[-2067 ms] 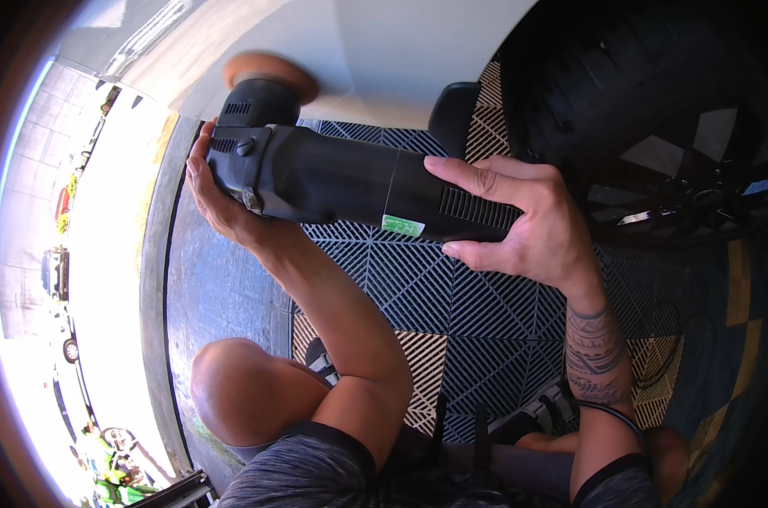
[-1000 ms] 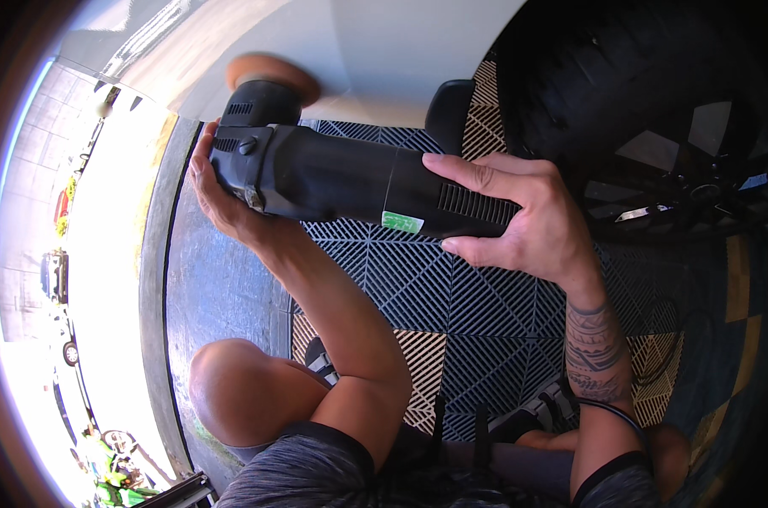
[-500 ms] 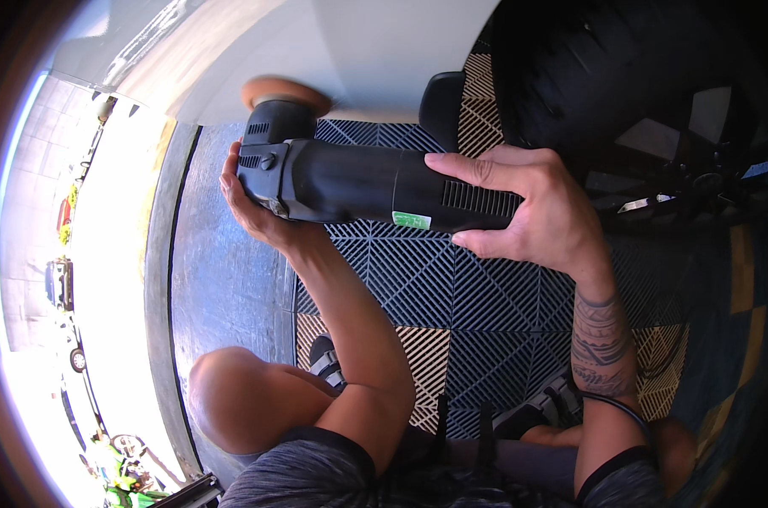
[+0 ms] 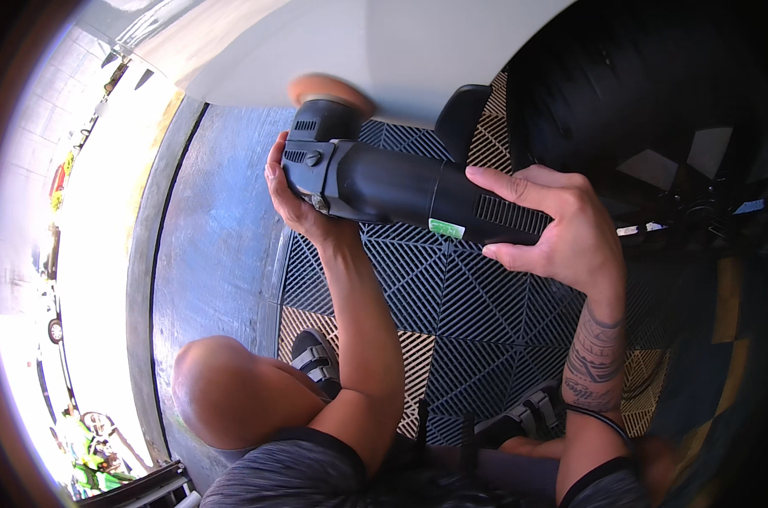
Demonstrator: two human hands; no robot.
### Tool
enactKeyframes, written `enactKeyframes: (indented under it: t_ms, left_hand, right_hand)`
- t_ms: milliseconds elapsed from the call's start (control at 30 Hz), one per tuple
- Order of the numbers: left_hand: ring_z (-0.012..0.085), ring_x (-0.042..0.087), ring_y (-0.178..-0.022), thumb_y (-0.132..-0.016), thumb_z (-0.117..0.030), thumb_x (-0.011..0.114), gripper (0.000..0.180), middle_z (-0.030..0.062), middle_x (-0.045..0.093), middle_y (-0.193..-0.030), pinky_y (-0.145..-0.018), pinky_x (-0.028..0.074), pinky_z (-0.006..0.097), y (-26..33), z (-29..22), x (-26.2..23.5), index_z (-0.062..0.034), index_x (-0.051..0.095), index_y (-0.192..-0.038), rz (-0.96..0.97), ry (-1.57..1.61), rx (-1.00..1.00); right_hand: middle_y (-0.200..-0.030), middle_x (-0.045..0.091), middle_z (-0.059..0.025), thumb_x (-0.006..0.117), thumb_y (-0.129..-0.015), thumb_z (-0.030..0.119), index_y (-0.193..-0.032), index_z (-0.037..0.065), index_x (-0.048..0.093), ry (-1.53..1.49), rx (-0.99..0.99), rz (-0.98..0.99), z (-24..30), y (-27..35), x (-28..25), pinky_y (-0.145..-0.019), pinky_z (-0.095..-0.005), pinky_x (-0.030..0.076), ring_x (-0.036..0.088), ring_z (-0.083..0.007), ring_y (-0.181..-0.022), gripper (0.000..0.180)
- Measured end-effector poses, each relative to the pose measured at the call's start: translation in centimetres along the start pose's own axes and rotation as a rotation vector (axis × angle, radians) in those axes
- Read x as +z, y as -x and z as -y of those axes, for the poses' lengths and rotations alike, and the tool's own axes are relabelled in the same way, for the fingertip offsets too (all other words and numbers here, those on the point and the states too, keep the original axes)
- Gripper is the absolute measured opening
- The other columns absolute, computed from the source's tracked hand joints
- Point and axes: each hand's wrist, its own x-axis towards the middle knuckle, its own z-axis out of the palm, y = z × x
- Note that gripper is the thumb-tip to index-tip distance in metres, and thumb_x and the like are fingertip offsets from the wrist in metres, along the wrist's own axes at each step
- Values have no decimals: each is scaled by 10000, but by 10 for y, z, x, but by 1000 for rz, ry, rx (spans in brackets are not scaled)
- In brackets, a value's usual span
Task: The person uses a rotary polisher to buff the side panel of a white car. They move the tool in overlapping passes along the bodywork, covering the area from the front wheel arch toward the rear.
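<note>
Between my two hands is a black polisher (image 4: 401, 182) with a green sticker on its body. Its orange pad (image 4: 329, 87) lies against the lower edge of a pale car body panel (image 4: 316, 46) and looks blurred by motion. My left hand (image 4: 297, 203) wraps round the head end of the polisher from the far left side, its fingertips showing past the housing. The rear end, with its slotted vents, sits in the grip of my right hand (image 4: 562, 224), thumb and fingers on opposite sides of the body.
A dark wheel (image 4: 706, 182) fills the upper right, with a black mud flap (image 4: 462, 123) beside it. Below lies a grid floor mat (image 4: 477, 296) in dark and tan tiles. Bare concrete (image 4: 214, 229) runs along the left, toward a bright street with vehicles.
In the picture, the polisher and both hands have shifted right, its rear end now tilted slightly lower. The panel, wheel and floor have shifted too, as the view has turned.
</note>
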Motion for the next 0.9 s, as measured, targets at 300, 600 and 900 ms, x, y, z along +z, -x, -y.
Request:
enactKeyframes:
  t_ms: [300, 600, 900]
  left_hand:
    - [280, 601, -1113, -932, -385, 526, 502, 139, 533, -1255, -945, 544, 438, 11, 7, 12, -40, 478, -1293, -114, 54, -86]
    - [245, 645, -1024, -888, -323, 616, 607, 174, 556, -1193, -870, 597, 384, 28, -3, 22, -16, 398, -1365, -98, 30, -400]
    - [235, 649, -1008, -895, -327, 586, 536, 167, 583, -1177, -853, 594, 384, 45, 38, 5, -14, 439, -1304, -141, 196, -418]
  right_hand:
    - [-975, 682, -149, 824, -519, 19, -1253, 79, 664, 89, 30, 66, 15, 2, -26, -721, -318, 545, 667, -226, -776, 754]
    - [-922, 672, -142, 834, -526, 53, -1258, 103, 667, 160, 48, 92, 22, 11, -40, -681, -339, 538, 655, -246, -730, 752]
    - [-907, 650, -133, 827, -514, 39, -1277, 98, 648, 264, 138, 137, 22, 13, -33, -690, -336, 526, 637, -243, -741, 786]
